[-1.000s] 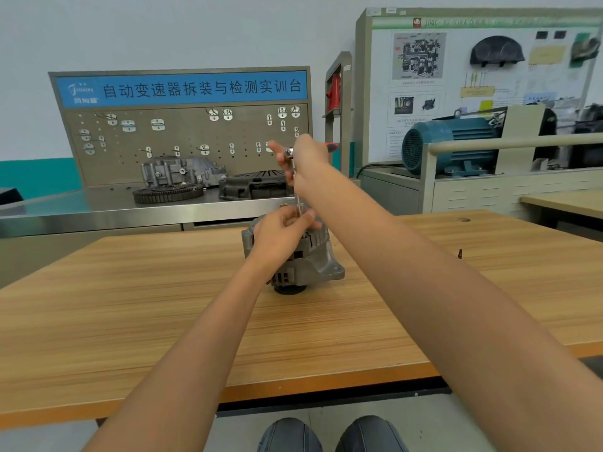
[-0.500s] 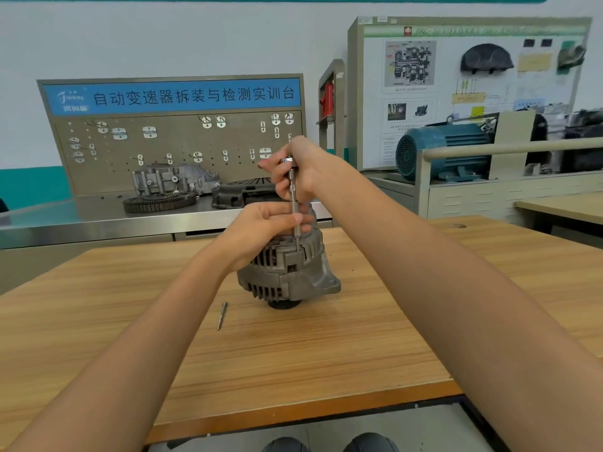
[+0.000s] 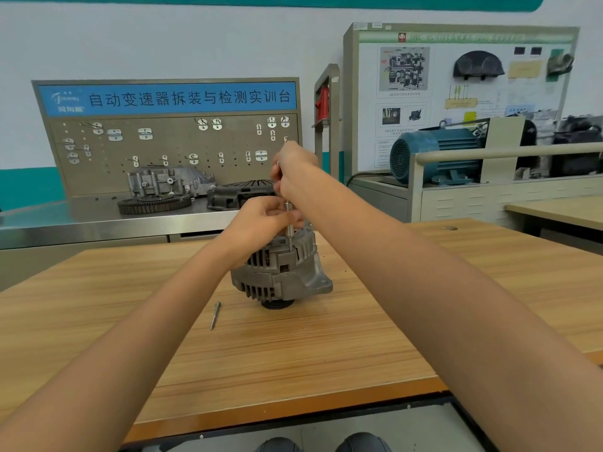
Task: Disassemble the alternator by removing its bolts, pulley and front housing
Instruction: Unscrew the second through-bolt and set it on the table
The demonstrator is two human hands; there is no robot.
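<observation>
Bolt (image 3: 215, 315) beside alternator (image 3: 280, 272), table (image 3: 293, 353)

Both hands, left (image 3: 261, 220) and right (image 3: 295, 172), curled, arms outstretched.

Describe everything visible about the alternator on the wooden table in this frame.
The alternator is a grey cast-metal unit with slotted vents around its body and a mounting ear at its right. It stands on the wooden table with a dark round part, apparently the pulley, underneath. The left hand rests on its top; the right hand grips a slim metal tool standing upright into its upper edge. A loose bolt lies apart, to its left.
</observation>
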